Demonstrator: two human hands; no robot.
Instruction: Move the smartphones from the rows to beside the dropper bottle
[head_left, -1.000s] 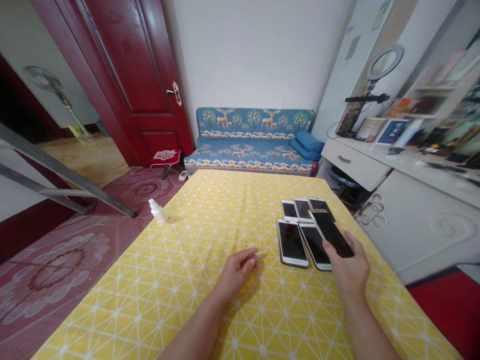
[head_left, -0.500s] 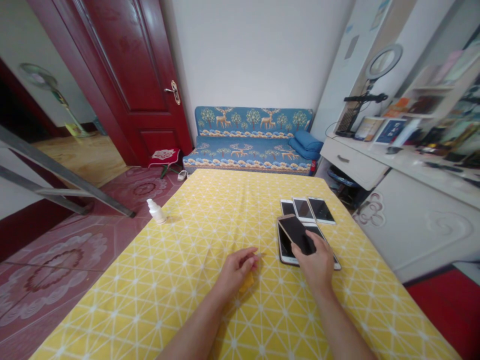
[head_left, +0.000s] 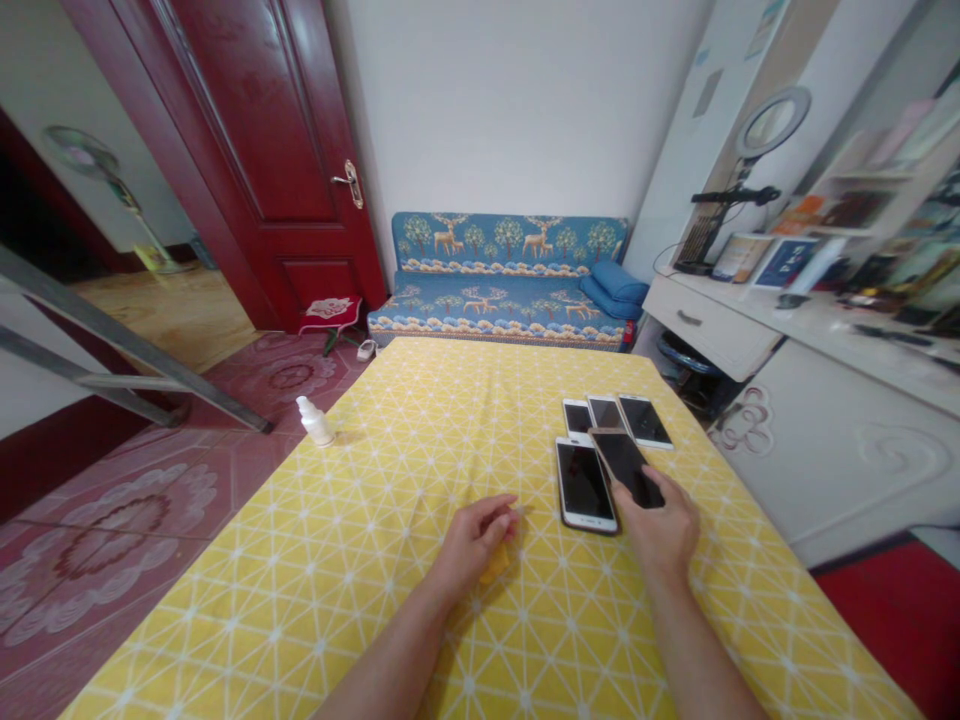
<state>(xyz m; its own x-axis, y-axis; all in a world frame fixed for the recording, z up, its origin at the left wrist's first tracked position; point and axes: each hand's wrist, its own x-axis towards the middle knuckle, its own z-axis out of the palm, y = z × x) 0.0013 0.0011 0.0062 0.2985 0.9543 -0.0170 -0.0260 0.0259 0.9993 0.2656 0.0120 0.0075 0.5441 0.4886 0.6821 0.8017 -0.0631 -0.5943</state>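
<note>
My right hand (head_left: pixel 656 535) grips a dark-screened smartphone (head_left: pixel 628 467) between thumb and fingers, tilted, at about one o'clock from me; I can't tell whether its far end touches the table. Just beside it at its nine o'clock, a white-framed phone (head_left: pixel 586 485) lies face up. Beyond, at twelve o'clock from my right hand, three more phones (head_left: pixel 604 411) lie side by side. My left hand (head_left: pixel 474 545) is curled narrow around a small yellow piece (head_left: pixel 495 567), too hidden to name closer. All this rests on a yellow patterned tablecloth (head_left: pixel 375 600), with a white dropper bottle (head_left: pixel 316 421) at eleven o'clock. A blue deer-pattern sofa (head_left: pixel 502 280) sits at twelve, a red door (head_left: pixel 225 150) at eleven, and a white desk (head_left: pixel 712 325) at one.
</note>
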